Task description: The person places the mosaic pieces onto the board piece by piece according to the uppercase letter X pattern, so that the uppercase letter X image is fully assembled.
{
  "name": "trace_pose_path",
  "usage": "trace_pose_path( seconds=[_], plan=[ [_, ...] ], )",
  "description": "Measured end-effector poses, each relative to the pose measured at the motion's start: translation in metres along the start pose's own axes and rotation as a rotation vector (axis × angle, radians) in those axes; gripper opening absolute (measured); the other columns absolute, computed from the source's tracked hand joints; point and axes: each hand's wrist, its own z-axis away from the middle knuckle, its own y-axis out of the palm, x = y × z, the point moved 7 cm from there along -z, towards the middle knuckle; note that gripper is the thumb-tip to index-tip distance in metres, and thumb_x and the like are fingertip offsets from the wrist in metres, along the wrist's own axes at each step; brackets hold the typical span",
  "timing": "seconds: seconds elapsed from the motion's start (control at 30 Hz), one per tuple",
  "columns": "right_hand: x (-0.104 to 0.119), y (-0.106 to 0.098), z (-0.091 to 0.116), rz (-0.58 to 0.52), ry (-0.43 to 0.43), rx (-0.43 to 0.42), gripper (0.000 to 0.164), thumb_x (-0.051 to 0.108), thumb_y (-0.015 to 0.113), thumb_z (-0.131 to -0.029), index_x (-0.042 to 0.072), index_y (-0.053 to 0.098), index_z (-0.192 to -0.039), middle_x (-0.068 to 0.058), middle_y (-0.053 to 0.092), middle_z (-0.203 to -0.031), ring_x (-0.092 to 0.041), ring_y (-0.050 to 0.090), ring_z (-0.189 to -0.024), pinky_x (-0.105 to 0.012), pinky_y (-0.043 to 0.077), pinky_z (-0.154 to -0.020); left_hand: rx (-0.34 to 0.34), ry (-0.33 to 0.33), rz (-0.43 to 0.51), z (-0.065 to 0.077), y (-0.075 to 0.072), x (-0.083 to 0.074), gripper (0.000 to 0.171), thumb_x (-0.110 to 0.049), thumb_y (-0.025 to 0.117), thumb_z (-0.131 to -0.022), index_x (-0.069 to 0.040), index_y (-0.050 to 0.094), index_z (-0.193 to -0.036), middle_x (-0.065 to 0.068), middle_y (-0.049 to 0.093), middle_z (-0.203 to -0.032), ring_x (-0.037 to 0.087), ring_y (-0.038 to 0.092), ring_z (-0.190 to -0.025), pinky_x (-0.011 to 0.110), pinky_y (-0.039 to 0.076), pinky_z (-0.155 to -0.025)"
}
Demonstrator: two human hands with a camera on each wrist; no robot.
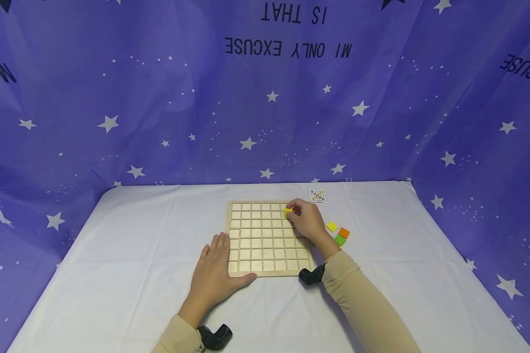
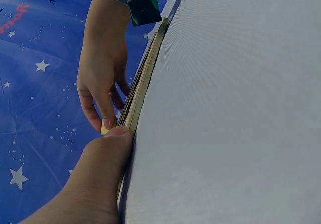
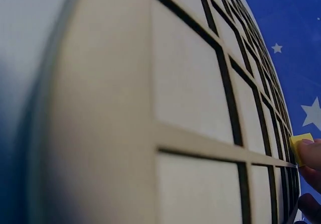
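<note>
A wooden grid board (image 1: 262, 241) with square recesses lies on the white table. At its far right corner my right hand (image 1: 308, 218) pinches a yellow square tile (image 1: 287, 212) between thumb and fingers, right over the recesses. The right wrist view shows the same yellow tile (image 3: 301, 148) tilted close to the grid. My left hand (image 1: 214, 272) rests along the board's left side, fingers straight and thumb spread over the near edge. In the left wrist view the left thumb (image 2: 103, 158) touches the board's rim (image 2: 145, 86).
Right of the board lie a yellow tile (image 1: 331, 226), an orange tile (image 1: 344, 232) and a green tile (image 1: 340, 240), with more partly hidden by the right wrist. A small printed pattern card (image 1: 317, 195) lies behind them. A purple star-patterned cloth (image 1: 265, 122) hangs around the table.
</note>
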Motion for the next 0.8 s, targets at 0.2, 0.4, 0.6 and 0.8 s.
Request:
trace_pose_path(
  seconds=[0.2, 0.4, 0.6, 0.8],
  plan=[
    [0.001, 0.004, 0.0, 0.102, -0.026, -0.006, 0.019, 0.024, 0.072, -0.092, 0.019, 0.073, -0.111, -0.002, 0.068, -0.103, -0.021, 0.061, -0.098, -0.039, 0.051, -0.087, -0.002, 0.003, -0.003, 0.001, -0.001, -0.001, 0.131, -0.087, 0.059, -0.069, 0.003, 0.02, -0.156, 0.018, 0.024, -0.163, 0.033, 0.021, -0.153, 0.052, 0.02, -0.124],
    [0.001, 0.006, 0.003, 0.152, -0.007, 0.004, 0.022, 0.027, 0.071, -0.093, 0.02, 0.075, -0.113, -0.003, 0.066, -0.113, -0.025, 0.055, -0.106, -0.041, 0.05, -0.085, 0.001, 0.001, 0.0, 0.002, -0.002, -0.001, 0.132, -0.086, 0.061, -0.068, 0.003, 0.019, -0.156, 0.018, 0.023, -0.163, 0.033, 0.02, -0.153, 0.051, 0.02, -0.124],
    [0.005, 0.006, 0.008, 0.234, -0.039, 0.039, 0.023, 0.024, 0.069, -0.094, 0.021, 0.075, -0.116, -0.002, 0.064, -0.12, -0.026, 0.054, -0.107, -0.041, 0.051, -0.082, 0.0, -0.006, 0.007, 0.002, -0.001, 0.0, 0.132, -0.087, 0.061, -0.068, 0.003, 0.019, -0.156, 0.018, 0.023, -0.164, 0.033, 0.02, -0.153, 0.051, 0.02, -0.124],
    [0.002, -0.013, 0.018, 0.222, -0.042, 0.031, 0.029, 0.023, 0.067, -0.095, 0.018, 0.07, -0.124, -0.004, 0.066, -0.116, -0.026, 0.054, -0.103, -0.043, 0.049, -0.086, 0.002, -0.007, 0.012, 0.001, -0.001, -0.001, 0.132, -0.086, 0.061, -0.068, 0.003, 0.019, -0.156, 0.018, 0.024, -0.163, 0.033, 0.021, -0.153, 0.051, 0.02, -0.124]
  ],
)
